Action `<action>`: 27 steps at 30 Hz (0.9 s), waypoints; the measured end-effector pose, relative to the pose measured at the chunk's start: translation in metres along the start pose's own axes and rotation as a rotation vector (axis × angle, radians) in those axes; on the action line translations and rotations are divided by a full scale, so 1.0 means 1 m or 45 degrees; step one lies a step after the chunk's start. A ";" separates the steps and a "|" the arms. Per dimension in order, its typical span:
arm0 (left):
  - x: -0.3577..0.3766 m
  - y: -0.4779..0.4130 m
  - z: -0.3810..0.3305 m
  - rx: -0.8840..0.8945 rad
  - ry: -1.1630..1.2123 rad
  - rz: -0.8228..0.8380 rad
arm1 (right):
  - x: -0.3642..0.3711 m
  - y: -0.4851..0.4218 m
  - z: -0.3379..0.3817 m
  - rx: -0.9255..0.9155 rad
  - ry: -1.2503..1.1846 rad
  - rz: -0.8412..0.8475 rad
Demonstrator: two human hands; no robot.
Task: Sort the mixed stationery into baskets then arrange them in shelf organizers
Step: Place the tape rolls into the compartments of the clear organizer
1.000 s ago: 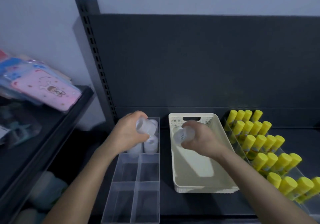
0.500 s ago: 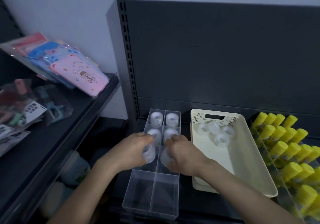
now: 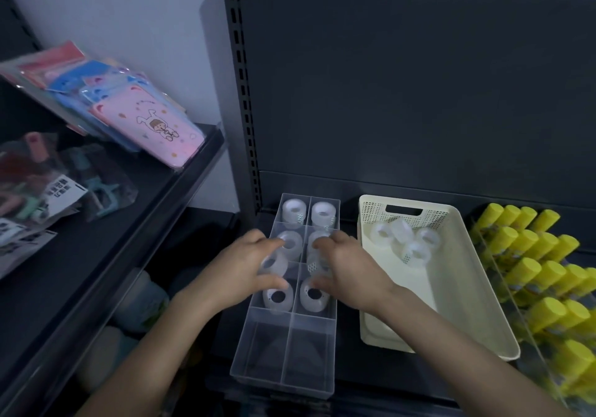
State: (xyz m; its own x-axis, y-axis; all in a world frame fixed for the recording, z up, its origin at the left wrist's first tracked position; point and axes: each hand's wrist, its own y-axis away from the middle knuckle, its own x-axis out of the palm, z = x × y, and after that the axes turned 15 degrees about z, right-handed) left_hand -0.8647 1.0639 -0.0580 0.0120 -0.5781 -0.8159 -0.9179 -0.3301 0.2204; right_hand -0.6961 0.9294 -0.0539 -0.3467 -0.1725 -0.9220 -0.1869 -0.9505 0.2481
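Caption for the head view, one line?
Left hand and right hand each hold a tape roll over the clear organizer; four rolls lie in the cream basket.

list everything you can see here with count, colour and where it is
organizer: one, clear, left of the basket, front two compartments empty
tape rolls: about six, whitish-clear, resting in the organizer's back three rows
loose rolls: about four, whitish-clear, back of the basket
basket: one, cream, right of the organizer
glue sticks: many, yellow, in rows right of the basket
packets: a stack, pink and blue, on the side shelf
bagged items: several, mixed colours, same shelf, nearer
left hand: holds a tape roll over the organizer
right hand: holds another roll, partly hidden
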 end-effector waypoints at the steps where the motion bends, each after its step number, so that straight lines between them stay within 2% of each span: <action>1: 0.000 0.001 -0.001 0.013 -0.023 -0.011 | 0.000 0.000 0.001 -0.005 -0.041 0.004; 4: 0.004 0.003 -0.006 0.057 -0.017 0.013 | 0.003 0.004 0.004 -0.054 -0.060 0.039; 7: 0.009 0.003 -0.008 0.068 -0.013 0.064 | 0.009 0.006 0.006 -0.081 0.067 0.050; 14: 0.015 0.003 -0.006 0.051 -0.065 0.023 | 0.014 0.003 0.007 -0.050 0.160 0.101; 19: 0.017 -0.001 -0.003 0.107 -0.253 0.031 | 0.009 0.003 0.001 -0.086 0.038 0.143; 27: 0.021 -0.006 -0.002 0.062 -0.315 0.100 | -0.006 0.008 -0.013 -0.025 -0.167 -0.035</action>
State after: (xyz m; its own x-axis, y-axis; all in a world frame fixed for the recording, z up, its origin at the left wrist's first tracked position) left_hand -0.8582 1.0525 -0.0759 -0.1516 -0.3984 -0.9046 -0.9304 -0.2516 0.2667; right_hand -0.6839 0.9191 -0.0502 -0.4591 -0.1124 -0.8812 -0.1806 -0.9595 0.2164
